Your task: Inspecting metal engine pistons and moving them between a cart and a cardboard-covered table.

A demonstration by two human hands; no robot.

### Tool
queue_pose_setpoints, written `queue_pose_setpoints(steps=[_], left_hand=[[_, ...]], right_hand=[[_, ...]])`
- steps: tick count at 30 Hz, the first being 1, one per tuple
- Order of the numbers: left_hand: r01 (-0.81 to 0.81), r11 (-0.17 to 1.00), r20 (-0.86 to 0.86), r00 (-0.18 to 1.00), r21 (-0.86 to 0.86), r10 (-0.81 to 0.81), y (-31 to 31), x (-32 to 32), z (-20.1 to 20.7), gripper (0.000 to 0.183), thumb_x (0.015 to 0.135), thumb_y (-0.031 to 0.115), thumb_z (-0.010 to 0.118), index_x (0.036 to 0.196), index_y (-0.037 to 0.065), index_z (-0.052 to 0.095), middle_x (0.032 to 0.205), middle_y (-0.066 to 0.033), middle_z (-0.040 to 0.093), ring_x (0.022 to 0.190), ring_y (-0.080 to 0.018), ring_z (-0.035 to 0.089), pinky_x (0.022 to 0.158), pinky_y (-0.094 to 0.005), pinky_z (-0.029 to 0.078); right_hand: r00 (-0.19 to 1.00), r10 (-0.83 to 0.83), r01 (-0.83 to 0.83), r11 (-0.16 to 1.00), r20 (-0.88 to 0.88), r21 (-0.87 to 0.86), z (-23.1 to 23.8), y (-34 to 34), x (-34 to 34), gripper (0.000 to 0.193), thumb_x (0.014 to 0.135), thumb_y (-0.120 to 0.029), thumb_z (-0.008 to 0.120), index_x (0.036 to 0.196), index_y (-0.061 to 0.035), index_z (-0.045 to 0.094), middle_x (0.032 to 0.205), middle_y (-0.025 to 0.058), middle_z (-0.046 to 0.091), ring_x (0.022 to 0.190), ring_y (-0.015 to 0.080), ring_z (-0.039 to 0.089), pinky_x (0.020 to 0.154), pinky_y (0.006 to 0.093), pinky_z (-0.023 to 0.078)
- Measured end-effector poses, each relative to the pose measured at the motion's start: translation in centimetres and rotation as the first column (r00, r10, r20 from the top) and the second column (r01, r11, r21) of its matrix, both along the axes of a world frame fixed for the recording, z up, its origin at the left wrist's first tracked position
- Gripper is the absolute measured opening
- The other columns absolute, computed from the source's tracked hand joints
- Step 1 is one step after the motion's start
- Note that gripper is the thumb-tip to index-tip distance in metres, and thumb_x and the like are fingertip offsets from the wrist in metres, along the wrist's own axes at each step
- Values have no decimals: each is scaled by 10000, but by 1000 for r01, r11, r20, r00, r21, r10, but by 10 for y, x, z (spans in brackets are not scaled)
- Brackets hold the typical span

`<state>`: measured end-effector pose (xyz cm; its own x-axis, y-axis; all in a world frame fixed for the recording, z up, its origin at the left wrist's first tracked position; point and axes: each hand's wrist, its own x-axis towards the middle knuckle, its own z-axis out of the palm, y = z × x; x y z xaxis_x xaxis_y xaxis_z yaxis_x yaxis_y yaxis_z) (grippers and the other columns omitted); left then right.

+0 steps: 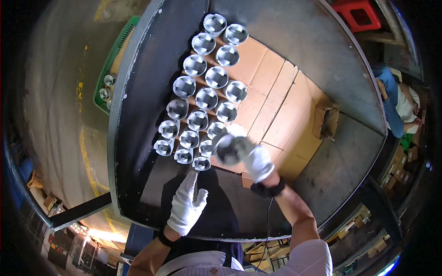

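Note:
Shiny metal pistons [206,98] stand in slanting rows on a flat cardboard sheet [264,83] and the dark table. My right hand [258,162], in a white glove, grips a piston [230,149] and holds it at the right side of the nearest rows. Motion blurs that piston, and it hides part of the ones behind it. My left hand [186,207], also gloved, is open, its fingers straight and thumb apart. Its fingertips lie close to the nearest piston [201,163]; whether they touch it I cannot tell.
A small open cardboard box [326,120] sits at the sheet's right edge. The dark metal table [317,41] has a raised rim. Left of it, a green basket [103,73] holds more metal parts. A red stool [357,14] and a seated person [397,101] are beyond the right side.

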<state>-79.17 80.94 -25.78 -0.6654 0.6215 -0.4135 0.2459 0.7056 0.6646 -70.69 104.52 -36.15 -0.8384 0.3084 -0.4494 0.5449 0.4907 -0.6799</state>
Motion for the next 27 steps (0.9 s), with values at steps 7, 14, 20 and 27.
queue_pose_setpoints(steps=[7,14,20,27], left_hand=[[-137,990,151,978,-32,141,-35,23,-8,545,832,61,688,1329,57,463,1192,-195,577,1037,-333,626,859,-382,541],[-191,980,237,951,-62,201,-50,44,-9,528,833,44,694,1318,58,484,1144,-177,595,986,-296,651,819,-360,554],[-247,960,286,918,-133,276,-54,55,-12,489,837,76,706,1285,46,513,1091,-167,624,916,-298,666,777,-356,557],[-233,968,358,899,-92,251,-50,64,-14,471,840,61,701,1273,31,518,1148,-191,616,959,-302,666,811,-351,560]], right_hand=[[728,-672,686,707,140,-174,-93,122,-78,228,921,-249,575,973,-30,610,620,44,592,448,110,506,403,270,388],[570,-807,810,521,155,-269,-187,156,-120,181,905,-200,576,961,-34,620,643,73,626,469,143,534,426,293,397],[582,-783,807,525,219,-270,-224,158,-134,195,904,-182,560,977,-13,622,648,91,622,478,176,570,417,311,406],[619,-753,783,615,224,-97,-256,166,-127,242,870,-185,571,955,24,658,691,150,653,547,241,634,497,361,485]])
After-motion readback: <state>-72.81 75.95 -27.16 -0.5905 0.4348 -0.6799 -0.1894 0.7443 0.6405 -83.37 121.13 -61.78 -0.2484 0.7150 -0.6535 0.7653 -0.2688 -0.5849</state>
